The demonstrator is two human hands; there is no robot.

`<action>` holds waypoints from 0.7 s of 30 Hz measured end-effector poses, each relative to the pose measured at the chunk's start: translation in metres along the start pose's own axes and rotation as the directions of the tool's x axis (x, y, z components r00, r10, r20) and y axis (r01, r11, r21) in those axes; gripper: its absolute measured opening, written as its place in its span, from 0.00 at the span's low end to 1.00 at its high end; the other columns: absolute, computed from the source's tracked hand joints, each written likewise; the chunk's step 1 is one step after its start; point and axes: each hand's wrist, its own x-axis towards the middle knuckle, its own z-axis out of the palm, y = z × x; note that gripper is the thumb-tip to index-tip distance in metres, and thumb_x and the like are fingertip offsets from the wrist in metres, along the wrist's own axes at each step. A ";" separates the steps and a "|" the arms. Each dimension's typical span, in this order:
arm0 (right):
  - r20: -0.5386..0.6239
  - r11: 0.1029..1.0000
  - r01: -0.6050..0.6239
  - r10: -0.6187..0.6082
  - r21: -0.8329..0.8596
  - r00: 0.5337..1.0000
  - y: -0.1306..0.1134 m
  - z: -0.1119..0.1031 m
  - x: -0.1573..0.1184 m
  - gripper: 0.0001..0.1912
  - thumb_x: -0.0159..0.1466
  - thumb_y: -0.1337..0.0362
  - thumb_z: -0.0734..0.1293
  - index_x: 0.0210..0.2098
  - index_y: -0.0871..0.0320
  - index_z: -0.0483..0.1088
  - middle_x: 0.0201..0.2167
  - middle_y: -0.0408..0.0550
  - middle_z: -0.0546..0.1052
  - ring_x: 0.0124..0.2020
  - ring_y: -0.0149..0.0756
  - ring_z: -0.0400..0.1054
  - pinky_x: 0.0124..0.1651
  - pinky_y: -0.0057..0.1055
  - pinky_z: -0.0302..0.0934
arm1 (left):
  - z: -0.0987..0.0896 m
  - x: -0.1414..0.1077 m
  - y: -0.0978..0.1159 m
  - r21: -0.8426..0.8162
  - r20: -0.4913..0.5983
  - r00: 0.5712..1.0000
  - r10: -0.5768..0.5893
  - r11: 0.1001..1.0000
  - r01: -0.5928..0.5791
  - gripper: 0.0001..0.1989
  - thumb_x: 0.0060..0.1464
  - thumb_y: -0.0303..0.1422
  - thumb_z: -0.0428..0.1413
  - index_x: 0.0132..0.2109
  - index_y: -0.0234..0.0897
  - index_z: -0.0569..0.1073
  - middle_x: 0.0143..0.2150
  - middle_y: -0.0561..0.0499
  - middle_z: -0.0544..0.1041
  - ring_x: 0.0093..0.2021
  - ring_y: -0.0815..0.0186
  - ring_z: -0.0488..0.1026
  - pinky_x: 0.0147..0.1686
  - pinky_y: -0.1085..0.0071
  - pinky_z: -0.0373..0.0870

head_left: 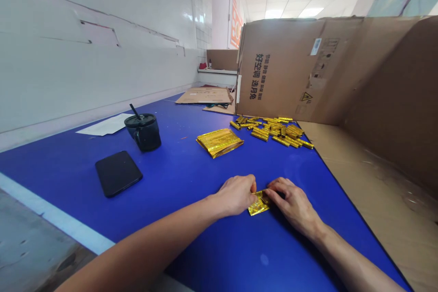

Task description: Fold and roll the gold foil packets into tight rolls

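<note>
A small sheet of shiny gold foil paper (259,208) lies on the blue table top in front of me, partly covered by my fingers. My left hand (238,194) is curled closed at its left edge, with the thumb and fingers on the paper. From the other side, my right hand (290,200) pinches the right end of the sheet, where it appears folded over. A flat stack of gold foil paper (220,142) rests beyond my left hand. Farther back, a loose pile of rolled gold foil tubes (273,130) is spread near the table's right edge.
On the left stand a dark lidded mug (147,132) with a straw and a black phone-like slab (118,173). White paper (104,125) lies behind the mug. A large cardboard box (290,73) walls off the back right; flat cardboard (205,96) lies at the far end.
</note>
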 end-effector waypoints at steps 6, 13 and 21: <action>0.062 0.896 -0.207 0.199 0.392 0.978 -0.002 -0.001 0.000 0.15 0.57 0.53 0.59 0.32 0.59 0.65 0.21 0.40 0.68 0.22 0.29 0.61 0.23 0.25 0.54 | -0.009 0.005 -0.014 -0.447 0.024 0.999 0.029 0.894 -0.016 0.07 0.43 0.33 0.53 0.31 0.35 0.65 0.25 0.56 0.67 0.25 0.72 0.64 0.23 0.77 0.58; 0.219 0.739 -0.318 0.231 0.595 0.948 -0.007 0.002 -0.001 0.22 0.55 0.48 0.59 0.17 0.58 0.57 0.10 0.35 0.57 0.13 0.22 0.46 0.17 0.23 0.41 | -0.014 0.005 -0.007 -0.737 0.094 0.996 0.006 0.673 0.065 0.07 0.42 0.31 0.54 0.29 0.32 0.65 0.22 0.57 0.64 0.22 0.75 0.60 0.23 0.78 0.56; 0.197 0.718 -0.320 0.252 0.618 0.947 -0.014 0.003 -0.005 0.23 0.54 0.46 0.59 0.15 0.58 0.57 0.10 0.35 0.56 0.13 0.23 0.46 0.16 0.23 0.41 | -0.008 -0.002 -0.001 -0.794 0.187 0.981 0.043 0.595 0.125 0.21 0.42 0.49 0.50 0.21 0.33 0.60 0.18 0.58 0.56 0.20 0.76 0.51 0.20 0.76 0.48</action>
